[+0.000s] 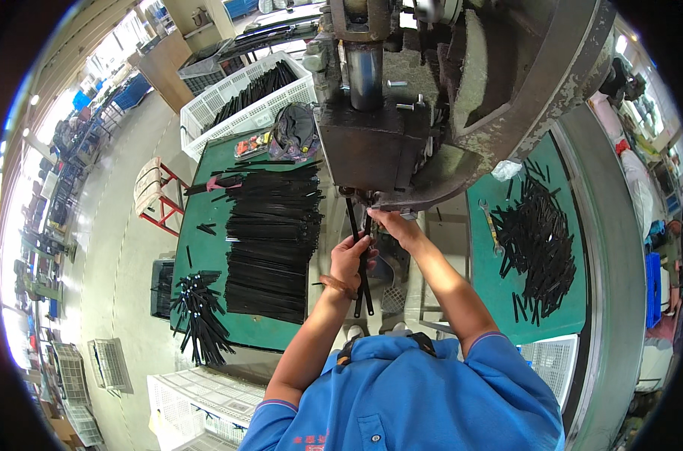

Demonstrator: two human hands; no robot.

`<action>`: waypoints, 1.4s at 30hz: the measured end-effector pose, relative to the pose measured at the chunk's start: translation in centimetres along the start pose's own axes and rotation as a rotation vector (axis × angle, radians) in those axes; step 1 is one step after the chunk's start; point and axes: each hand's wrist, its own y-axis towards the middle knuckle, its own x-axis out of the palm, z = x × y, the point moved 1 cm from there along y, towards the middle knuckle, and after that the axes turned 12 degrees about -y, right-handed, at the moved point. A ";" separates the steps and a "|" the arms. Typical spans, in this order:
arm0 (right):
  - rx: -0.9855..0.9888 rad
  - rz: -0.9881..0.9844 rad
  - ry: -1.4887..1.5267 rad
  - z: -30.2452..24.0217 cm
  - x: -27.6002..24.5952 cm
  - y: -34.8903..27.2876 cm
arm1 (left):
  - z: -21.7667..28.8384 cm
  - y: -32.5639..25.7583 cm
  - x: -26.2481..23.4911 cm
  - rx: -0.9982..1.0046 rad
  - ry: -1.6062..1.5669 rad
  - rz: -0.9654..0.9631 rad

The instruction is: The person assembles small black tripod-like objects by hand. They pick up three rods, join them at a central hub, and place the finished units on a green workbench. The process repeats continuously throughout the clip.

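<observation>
In front of me stands a large dark press machine [360,154], worn and greasy. Below its head, my left hand [346,259] is closed round long, narrow black strips [362,289], whose lower ends hang toward me. At least two strips show, slightly crossed, with small holes near their ends. My right hand [398,228] is up at the press tooling, its thumb and fingers pinched at the upper end of a strip. The fingertips there are partly hidden under the press. A brown band is round my left wrist.
On the left green table [198,255] lie rows of black strips [272,240], a loose bundle [200,316] and a dark bag [295,134]. A heap of black pieces [540,248] and a wrench [492,227] lie on the right table. A white crate [195,119] stands behind.
</observation>
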 end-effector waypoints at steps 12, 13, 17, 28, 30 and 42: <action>0.206 -0.108 0.321 -2.7 -2.4 -6.8 | 2.8 -11.9 -2.1 0.655 0.528 -0.267; 0.175 -0.157 0.264 -3.0 -2.3 -8.4 | 3.1 -12.9 -1.5 0.710 0.646 -0.408; 0.215 -0.523 0.149 -7.7 -0.2 -14.0 | 5.6 -13.7 2.9 1.215 1.512 -0.686; -0.018 0.037 0.286 -4.2 2.4 -12.4 | 4.1 -0.5 3.2 1.333 1.405 -0.956; -0.047 0.076 0.219 -3.5 2.7 -12.0 | 4.2 -0.1 3.3 1.330 1.377 -0.952; -0.074 0.150 0.134 -2.9 3.0 -11.4 | 4.1 1.9 3.3 1.237 1.293 -0.962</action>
